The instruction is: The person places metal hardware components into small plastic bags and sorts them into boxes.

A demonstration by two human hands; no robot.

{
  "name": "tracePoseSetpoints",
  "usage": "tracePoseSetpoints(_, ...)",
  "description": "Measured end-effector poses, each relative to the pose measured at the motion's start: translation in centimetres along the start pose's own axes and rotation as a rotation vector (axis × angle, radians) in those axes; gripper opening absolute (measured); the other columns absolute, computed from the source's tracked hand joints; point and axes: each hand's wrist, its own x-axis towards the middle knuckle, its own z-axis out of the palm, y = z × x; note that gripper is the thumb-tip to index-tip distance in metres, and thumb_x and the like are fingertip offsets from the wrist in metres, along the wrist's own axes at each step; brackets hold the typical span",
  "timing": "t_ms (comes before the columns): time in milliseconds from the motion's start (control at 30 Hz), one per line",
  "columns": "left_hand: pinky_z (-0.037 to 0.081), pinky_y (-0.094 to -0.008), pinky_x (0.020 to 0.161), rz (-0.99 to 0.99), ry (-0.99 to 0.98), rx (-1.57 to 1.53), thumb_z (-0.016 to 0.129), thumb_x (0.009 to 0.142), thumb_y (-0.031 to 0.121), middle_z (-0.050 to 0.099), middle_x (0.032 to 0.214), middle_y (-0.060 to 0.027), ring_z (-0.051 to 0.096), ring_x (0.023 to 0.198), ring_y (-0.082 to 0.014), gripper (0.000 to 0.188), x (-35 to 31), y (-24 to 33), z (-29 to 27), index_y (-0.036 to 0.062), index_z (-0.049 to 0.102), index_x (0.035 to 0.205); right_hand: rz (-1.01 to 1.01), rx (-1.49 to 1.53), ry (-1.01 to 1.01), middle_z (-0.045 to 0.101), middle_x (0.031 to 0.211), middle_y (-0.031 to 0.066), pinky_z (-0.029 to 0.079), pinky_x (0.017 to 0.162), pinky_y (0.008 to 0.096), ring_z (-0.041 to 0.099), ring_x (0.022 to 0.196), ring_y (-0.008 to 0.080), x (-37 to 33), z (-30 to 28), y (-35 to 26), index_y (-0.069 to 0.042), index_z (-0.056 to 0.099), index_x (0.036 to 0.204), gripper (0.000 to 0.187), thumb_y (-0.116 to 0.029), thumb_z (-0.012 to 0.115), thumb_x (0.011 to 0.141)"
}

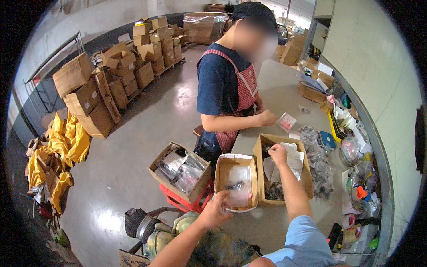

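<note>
My left hand (214, 212) is closed at the near left corner of a shallow cardboard tray (254, 178). A bit of clear plastic, seemingly a small bag (227, 206), shows at its fingertips. Inside the tray lie clear plastic bags (242, 196) and some small dark pieces (235, 184). My right hand (278, 153) reaches into a deeper cardboard box (308, 180), fingers pinched together over dark small parts; what they hold is hidden. White sheets (294, 161) lie in that box, with more dark parts (274, 191) at its near end.
Left of the tray, a carton of bagged goods (180, 171) rests on a red stool (187, 202). Across the table (278, 95) a co-worker (229, 84) in a checked apron handles small items. Bagged parts (318, 164) and clutter line the right side. Stacked cartons (118, 73) stand behind.
</note>
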Motion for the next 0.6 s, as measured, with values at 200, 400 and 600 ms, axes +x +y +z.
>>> tracePoseSetpoints(200, 0.050, -0.0348, 0.071, -0.069, 0.023, -0.067, 0.071, 0.069, 0.008, 0.064, 0.089, -0.0128, 0.064, 0.081, -0.0272, 0.065, -0.5, 0.9, -0.3, 0.0034, 0.036, 0.124, 0.138, 0.693, -0.276, 0.060, 0.070, 0.0062, 0.040, 0.049, 0.0212, 0.044, 0.049, 0.0072, -3.0, -5.7, -5.5, -0.004, 0.057, 0.081, 0.007, -0.001, 0.060, 0.076)
tracePoseSetpoints(400, 0.049, -0.0338, 0.072, -0.055, 0.016, -0.024, 0.071, 0.071, 0.009, 0.064, 0.086, -0.0108, 0.063, 0.079, -0.0236, 0.055, -1.0, 0.0, 0.2, 0.0017, 0.046, 0.119, 0.299, 1.166, -0.960, 0.059, 0.071, 0.0036, 0.046, 0.051, 0.0227, 0.052, 0.054, 0.0090, -13.1, -8.3, -13.5, -0.005, 0.061, 0.081, 0.012, -0.005, 0.067, 0.071)
tracePoseSetpoints(600, 0.044, -0.0305, 0.083, -0.001, -0.249, -0.269, 0.073, 0.073, 0.014, 0.059, 0.103, -0.0103, 0.055, 0.094, -0.0179, 0.056, -2.7, 0.7, 0.2, 0.0012, 0.046, 0.121, -0.216, 0.577, -1.517, 0.060, 0.075, -0.0015, 0.043, 0.065, 0.0226, 0.053, 0.070, 0.0062, -17.8, -7.0, -17.8, -0.004, 0.063, 0.084, 0.012, -0.010, 0.068, 0.076)
